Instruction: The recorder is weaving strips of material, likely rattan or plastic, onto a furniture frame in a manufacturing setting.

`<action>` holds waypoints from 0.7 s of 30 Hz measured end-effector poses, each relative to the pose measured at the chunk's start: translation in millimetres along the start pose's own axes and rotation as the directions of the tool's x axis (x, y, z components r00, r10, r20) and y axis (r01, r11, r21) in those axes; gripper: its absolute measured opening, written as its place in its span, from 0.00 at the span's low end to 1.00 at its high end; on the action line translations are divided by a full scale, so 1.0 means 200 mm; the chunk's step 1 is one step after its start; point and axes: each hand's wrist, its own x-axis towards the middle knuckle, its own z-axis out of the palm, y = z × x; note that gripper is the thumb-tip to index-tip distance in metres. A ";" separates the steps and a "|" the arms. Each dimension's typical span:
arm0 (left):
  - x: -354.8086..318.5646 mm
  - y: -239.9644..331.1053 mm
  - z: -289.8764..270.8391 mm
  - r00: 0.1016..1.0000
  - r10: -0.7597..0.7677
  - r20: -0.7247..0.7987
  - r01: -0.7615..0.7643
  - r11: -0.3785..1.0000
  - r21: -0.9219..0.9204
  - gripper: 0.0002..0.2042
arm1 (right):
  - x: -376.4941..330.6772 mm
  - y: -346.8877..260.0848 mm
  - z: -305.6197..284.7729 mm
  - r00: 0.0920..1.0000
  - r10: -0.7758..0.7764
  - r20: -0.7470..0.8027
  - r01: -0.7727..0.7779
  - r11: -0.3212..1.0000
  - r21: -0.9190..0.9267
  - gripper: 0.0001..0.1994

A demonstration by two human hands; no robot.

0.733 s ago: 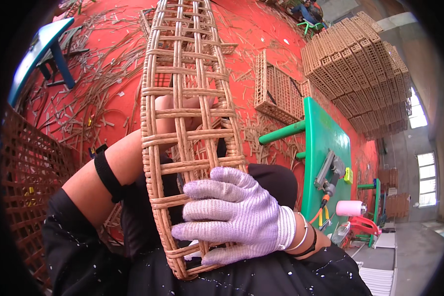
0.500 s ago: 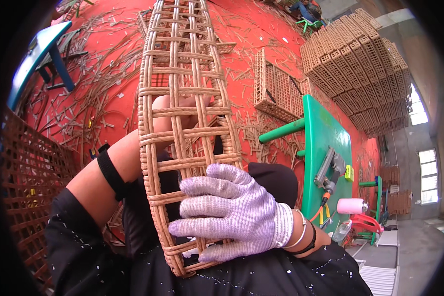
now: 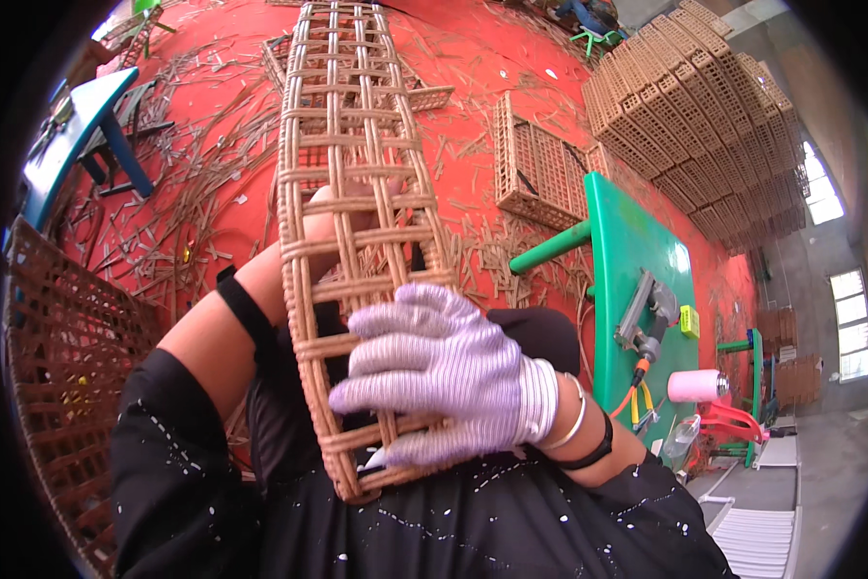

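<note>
A long brown woven wicker piece (image 3: 308, 241) with an open lattice stretches away from my lap. My right hand (image 3: 424, 372), in a pale purple knit glove, lies across its near end, fingers spread flat over the strands, with nothing visible pinched in them. My bare left hand (image 3: 333, 212) reaches in from the left, behind or inside the wicker piece. Strands cover most of it, so how its fingers are set and what they touch is hidden.
To my right stands a green table (image 3: 637, 232) with a nail gun (image 3: 646, 314), a yellow box (image 3: 689, 321) and a pink flask (image 3: 695, 386). A woven panel (image 3: 57, 386) stands at left. Cut strips litter the red floor (image 3: 251, 212); stacked wicker pieces (image 3: 695, 106) rise at far right.
The near end of the wicker piece and my right hand have shifted slightly up in the picture. My right hand keeps the same spread pose, and my left arm has moved a little right.
</note>
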 end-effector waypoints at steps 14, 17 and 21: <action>-0.73 0.06 0.16 0.937 0.182 -0.299 -0.134 0.975 0.175 0.20 | -0.34 0.05 0.06 0.590 0.728 -0.350 -0.467 0.661 0.588 0.38; -0.60 0.17 0.26 0.961 0.084 -0.264 -0.130 0.978 -0.164 0.23 | -0.40 -0.02 0.11 0.656 0.723 -0.215 -0.515 0.638 0.573 0.39; -0.42 0.23 0.36 0.937 0.026 -0.348 -0.042 0.998 -0.038 0.21 | -0.46 -0.06 0.15 0.637 0.739 -0.219 -0.558 0.639 0.530 0.39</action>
